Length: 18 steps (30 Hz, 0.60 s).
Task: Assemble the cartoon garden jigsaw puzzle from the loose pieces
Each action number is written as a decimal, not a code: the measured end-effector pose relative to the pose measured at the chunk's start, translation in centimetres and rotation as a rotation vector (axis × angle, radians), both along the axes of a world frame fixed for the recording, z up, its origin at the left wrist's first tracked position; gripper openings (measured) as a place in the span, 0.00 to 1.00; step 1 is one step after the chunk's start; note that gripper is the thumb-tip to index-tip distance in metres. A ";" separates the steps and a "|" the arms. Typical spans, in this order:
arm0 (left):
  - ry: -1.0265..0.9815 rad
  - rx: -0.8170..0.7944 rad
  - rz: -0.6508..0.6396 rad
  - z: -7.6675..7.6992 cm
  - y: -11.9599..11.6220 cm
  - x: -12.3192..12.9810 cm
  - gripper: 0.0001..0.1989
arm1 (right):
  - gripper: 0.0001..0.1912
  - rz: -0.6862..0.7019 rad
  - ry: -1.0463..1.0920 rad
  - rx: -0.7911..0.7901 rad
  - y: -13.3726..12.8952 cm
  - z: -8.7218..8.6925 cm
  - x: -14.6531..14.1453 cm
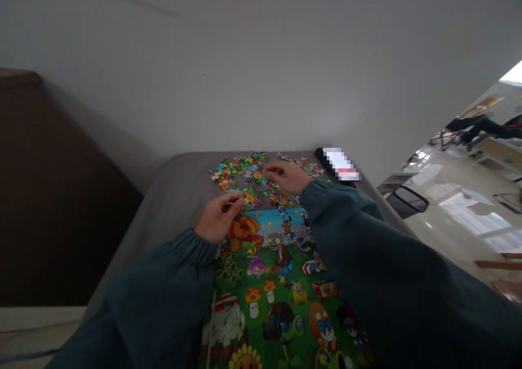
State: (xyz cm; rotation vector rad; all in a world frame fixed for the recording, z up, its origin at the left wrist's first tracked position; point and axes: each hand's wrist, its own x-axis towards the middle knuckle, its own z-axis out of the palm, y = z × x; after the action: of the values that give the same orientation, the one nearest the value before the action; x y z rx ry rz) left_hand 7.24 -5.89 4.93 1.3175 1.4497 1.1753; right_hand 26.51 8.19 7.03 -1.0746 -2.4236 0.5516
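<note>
Two bare hands are working over a big cartoon jigsaw puzzle [261,287] here, Plants vs Zombies style art, mushrooms and a sunflower and all. The built part runs toward the near side, and the loose pieces [244,176] sit in a messy heap just past its far edge, on a grey padded surface [183,195]. Left hand [218,219] rests at that edge with its grip nearly together at the fingertips, maybe on a piece, honestly can't tell. Right hand [287,176] hovers over the heap, grip apart, fingers loose, nothing clearly held. Looks like piece-hunting along the ragged far edge. Black phone-like slab [320,154] sits off to the far right.
</note>
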 end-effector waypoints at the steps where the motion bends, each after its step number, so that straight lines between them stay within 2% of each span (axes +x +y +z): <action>1: -0.050 -0.010 0.012 -0.1 0.1 -0.1 0.30 | 0.10 -0.022 -0.082 0.042 1.1 -0.2 -0.7; 4: -0.163 -0.034 0.022 -0.1 0.1 0.0 0.29 | 0.09 -0.095 -0.214 0.047 3.1 -1.5 -2.7; 7: -0.229 -0.039 0.028 0.1 0.1 0.1 0.29 | 0.07 -0.165 -0.182 0.008 3.8 -2.8 -4.2; 10: -0.307 -0.040 0.054 0.0 0.2 0.0 0.28 | 0.05 -0.192 -0.132 -0.032 3.7 -2.7 -5.0; 14: -0.361 -0.058 0.081 -0.1 0.3 -0.1 0.27 | 0.04 -0.137 0.019 -0.130 1.4 -0.7 -3.9; 16: -0.358 -0.058 0.069 0.1 0.2 0.1 0.27 | 0.08 -0.018 0.321 -0.342 -0.9 0.2 -2.5; 18: -0.341 -0.051 0.047 0.4 -0.1 0.4 0.27 | 0.13 0.044 0.505 -0.490 -3.6 0.5 -0.8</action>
State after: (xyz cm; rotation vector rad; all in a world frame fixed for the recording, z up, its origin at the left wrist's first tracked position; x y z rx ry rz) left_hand 7.69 -6.03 5.31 0.9954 1.2569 1.3126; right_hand 25.68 4.59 7.56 -0.9126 -1.9123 1.3050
